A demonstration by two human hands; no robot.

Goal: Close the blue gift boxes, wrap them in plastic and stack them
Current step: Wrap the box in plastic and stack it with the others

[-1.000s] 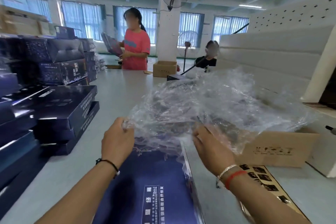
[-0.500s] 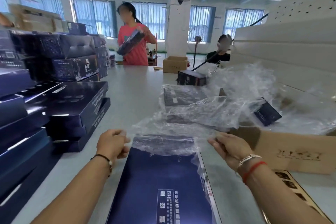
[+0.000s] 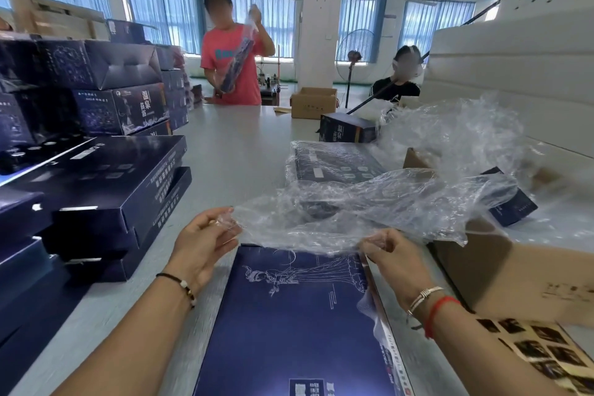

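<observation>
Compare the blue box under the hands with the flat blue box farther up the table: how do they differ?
The near box is bare; the far box is already covered in plastic. The left hand and right hand hold a plastic sheet above the near box's far edge; nobody touches the far box. Both are flat, dark blue and closed.

Large white characters 温泉 stand on the end face of a dark blue box (image 3: 123,109) in the left stack.

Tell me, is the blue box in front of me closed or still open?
Closed. The blue gift box lies flat with its printed lid down; both hands hold the plastic bag above its far end, not yet over it.
</observation>
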